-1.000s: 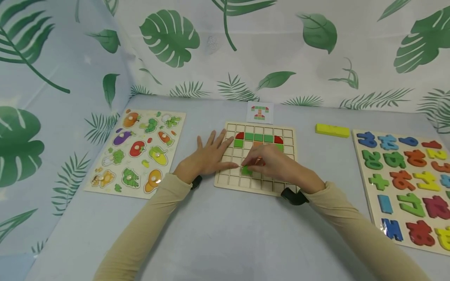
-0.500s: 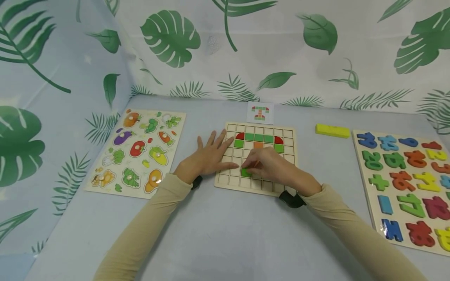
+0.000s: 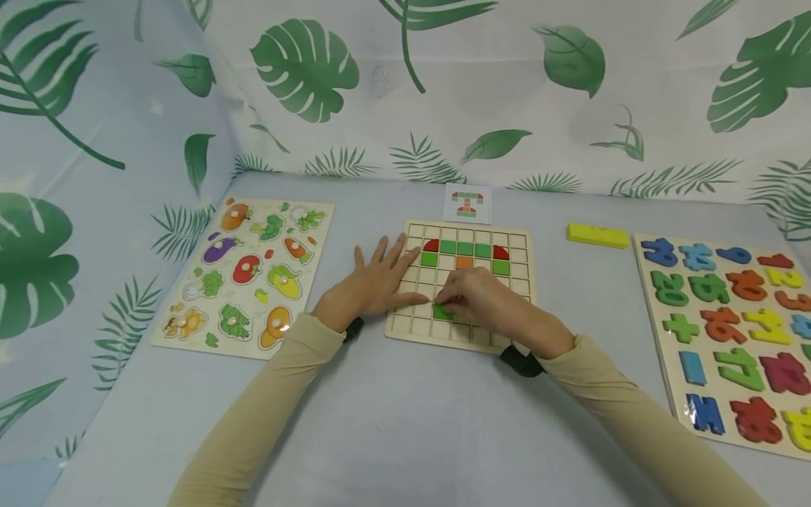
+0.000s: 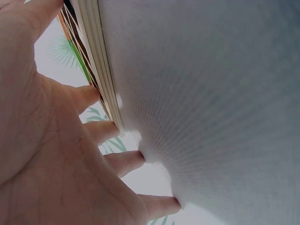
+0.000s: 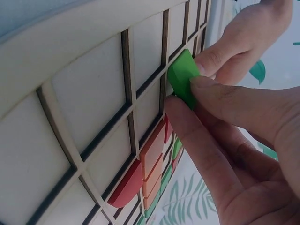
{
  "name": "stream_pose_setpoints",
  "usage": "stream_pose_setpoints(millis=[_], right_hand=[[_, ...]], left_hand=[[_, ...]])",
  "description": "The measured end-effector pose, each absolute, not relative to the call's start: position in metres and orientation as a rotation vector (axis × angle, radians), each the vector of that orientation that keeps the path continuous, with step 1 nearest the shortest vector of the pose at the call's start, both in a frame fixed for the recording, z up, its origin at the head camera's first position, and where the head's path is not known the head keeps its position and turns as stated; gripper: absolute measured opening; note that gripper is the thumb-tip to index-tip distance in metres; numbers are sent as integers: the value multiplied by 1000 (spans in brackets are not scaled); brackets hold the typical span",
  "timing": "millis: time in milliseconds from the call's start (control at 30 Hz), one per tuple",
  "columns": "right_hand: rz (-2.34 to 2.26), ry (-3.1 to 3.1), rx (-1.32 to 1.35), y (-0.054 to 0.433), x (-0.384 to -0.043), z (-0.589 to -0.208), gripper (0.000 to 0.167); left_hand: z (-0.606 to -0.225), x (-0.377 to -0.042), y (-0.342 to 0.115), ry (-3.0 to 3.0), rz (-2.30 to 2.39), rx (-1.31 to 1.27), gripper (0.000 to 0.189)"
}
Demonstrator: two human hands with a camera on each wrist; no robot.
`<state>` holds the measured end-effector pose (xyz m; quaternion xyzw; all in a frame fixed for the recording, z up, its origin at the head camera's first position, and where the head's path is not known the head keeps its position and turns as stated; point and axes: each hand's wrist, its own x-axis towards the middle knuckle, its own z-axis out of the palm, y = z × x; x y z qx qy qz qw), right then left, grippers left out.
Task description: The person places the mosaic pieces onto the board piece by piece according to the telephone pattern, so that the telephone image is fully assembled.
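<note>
My right hand (image 3: 484,303) pinches a green square tile (image 5: 183,75) between thumb and finger. In the right wrist view the tile stands tilted against the grid of a wooden board (image 3: 421,325). My left hand (image 3: 367,285) lies spread with its fingers over the board's left side, thumb pointing at the tile. Red rounded pieces (image 3: 500,253), green squares (image 3: 465,249) and an orange square (image 3: 464,263) sit in the upper cells. Below the orange one, my right hand covers some cells in the head view; the right wrist view shows more orange squares (image 5: 152,149) and a red rounded piece (image 5: 127,187).
Behind the board lies a card (image 3: 467,204) printed with a coloured pattern. To the left is a vegetable puzzle board (image 3: 243,345). A yellow block (image 3: 598,236) and a number puzzle board (image 3: 665,366) lie to the right. A leaf-print curtain (image 3: 443,105) closes off the back.
My right hand has shifted slightly toward me, uncovering more of the orange square and the green square at right. The green tile stays pinched near the same cell; my left hand has not moved.
</note>
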<state>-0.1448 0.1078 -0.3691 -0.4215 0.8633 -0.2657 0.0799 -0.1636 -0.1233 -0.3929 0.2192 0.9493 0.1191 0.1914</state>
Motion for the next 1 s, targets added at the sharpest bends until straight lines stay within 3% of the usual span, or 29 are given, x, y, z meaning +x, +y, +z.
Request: stream_pose_setpoints(millis=[1000], right_hand=[[-613,2689,-1259,101,-132,-367,16]], left_hand=[[-393,-163,-124,2672,323,620,95]])
